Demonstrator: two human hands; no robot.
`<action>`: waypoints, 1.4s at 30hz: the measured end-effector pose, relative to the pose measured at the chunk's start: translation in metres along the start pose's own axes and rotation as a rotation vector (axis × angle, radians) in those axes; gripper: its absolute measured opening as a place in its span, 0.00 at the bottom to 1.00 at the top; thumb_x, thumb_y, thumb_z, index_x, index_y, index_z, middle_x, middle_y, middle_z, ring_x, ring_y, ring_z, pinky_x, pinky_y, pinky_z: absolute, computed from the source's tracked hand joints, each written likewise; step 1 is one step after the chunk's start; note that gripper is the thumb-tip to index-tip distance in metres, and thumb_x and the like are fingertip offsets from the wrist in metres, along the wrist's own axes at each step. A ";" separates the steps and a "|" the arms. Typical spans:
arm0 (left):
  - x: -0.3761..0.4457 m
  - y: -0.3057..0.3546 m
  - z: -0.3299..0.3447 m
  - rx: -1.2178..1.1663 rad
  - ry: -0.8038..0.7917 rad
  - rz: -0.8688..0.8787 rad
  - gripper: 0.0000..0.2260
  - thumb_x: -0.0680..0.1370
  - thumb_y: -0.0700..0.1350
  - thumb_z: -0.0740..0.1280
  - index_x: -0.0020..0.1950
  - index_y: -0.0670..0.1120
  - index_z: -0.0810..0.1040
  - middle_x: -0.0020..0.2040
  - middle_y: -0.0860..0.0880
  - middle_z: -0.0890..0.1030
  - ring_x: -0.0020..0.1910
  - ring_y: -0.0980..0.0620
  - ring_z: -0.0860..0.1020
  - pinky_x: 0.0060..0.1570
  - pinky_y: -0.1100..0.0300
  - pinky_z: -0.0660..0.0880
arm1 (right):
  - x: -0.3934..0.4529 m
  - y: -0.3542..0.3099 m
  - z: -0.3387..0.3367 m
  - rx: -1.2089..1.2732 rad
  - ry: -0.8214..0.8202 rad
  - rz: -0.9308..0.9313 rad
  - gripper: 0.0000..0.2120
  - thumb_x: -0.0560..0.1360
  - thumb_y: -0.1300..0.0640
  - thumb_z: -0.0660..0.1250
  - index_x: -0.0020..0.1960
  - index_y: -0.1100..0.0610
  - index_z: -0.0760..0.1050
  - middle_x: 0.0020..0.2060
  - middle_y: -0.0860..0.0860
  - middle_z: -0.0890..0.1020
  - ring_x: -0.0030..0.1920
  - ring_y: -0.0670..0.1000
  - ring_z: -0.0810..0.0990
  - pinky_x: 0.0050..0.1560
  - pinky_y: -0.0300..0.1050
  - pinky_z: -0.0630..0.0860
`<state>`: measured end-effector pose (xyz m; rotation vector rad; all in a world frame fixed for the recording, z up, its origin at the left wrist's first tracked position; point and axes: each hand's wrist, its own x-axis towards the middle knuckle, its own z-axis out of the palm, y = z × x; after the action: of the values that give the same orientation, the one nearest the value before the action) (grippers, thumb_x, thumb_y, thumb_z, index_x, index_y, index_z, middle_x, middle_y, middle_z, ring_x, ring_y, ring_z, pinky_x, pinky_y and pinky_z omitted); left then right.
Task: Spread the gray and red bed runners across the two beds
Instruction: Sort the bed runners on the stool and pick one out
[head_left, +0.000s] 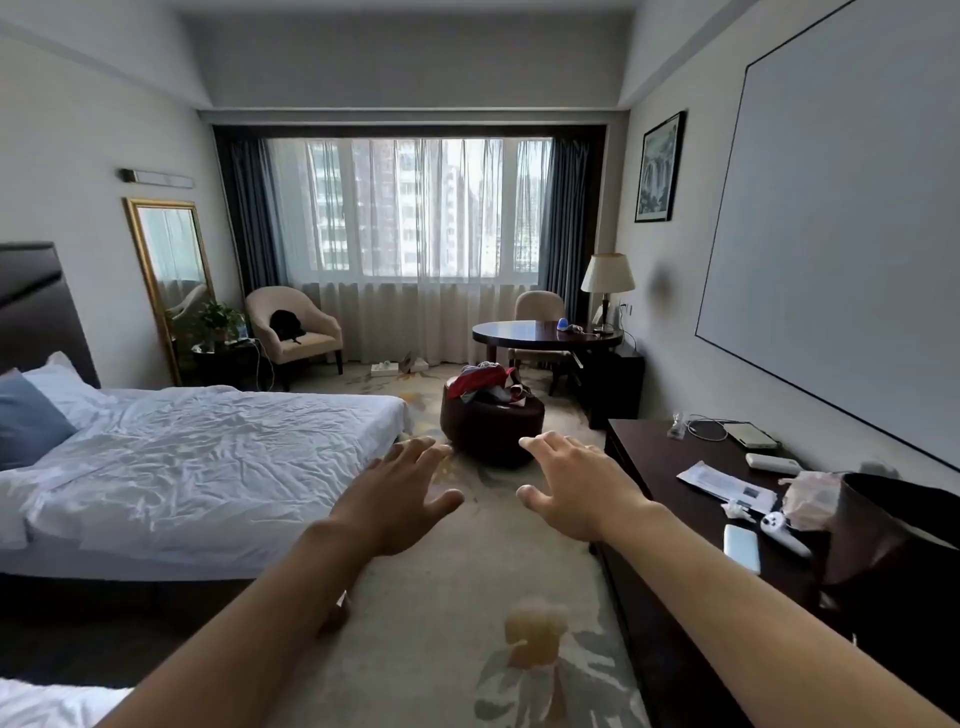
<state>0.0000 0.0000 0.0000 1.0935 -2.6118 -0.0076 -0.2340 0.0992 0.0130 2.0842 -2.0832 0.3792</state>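
Note:
A crumpled heap of red and gray fabric, the bed runners (485, 382), lies on a round dark ottoman (491, 421) past the foot of the far bed (208, 452). That bed has wrinkled white sheets, white pillows and a blue cushion. A corner of the near bed (47, 701) shows at the bottom left. My left hand (410, 488) and my right hand (571, 488) are stretched forward over the carpet with fingers spread, holding nothing, short of the ottoman.
A dark desk (675, 509) along the right wall carries papers, a remote, a phone and a dark bag. Beyond stand a round table (540, 332) with a lamp, two armchairs, a mirror and a curtained window. A carpeted aisle runs between bed and desk.

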 end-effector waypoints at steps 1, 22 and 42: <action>0.007 -0.002 0.004 -0.006 -0.001 0.005 0.31 0.79 0.66 0.57 0.78 0.55 0.56 0.79 0.52 0.58 0.77 0.50 0.57 0.73 0.48 0.61 | 0.006 0.003 0.003 0.011 -0.005 0.004 0.33 0.78 0.39 0.60 0.78 0.50 0.56 0.74 0.49 0.65 0.73 0.52 0.65 0.72 0.52 0.63; 0.227 -0.072 0.053 0.032 -0.051 -0.040 0.29 0.80 0.63 0.59 0.77 0.52 0.60 0.78 0.51 0.60 0.77 0.51 0.59 0.74 0.50 0.62 | 0.208 0.111 0.071 0.127 0.006 0.067 0.32 0.78 0.39 0.60 0.78 0.50 0.57 0.74 0.48 0.66 0.72 0.51 0.66 0.71 0.51 0.64; 0.486 -0.252 0.125 -0.030 -0.067 -0.019 0.30 0.79 0.65 0.59 0.77 0.54 0.59 0.79 0.52 0.59 0.77 0.51 0.59 0.71 0.51 0.63 | 0.498 0.173 0.162 0.072 -0.015 0.079 0.31 0.79 0.40 0.59 0.77 0.51 0.58 0.73 0.49 0.66 0.72 0.52 0.66 0.71 0.51 0.63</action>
<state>-0.1821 -0.5312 -0.0144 1.1260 -2.6514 -0.0884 -0.4009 -0.4260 -0.0036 2.0539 -2.1974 0.4583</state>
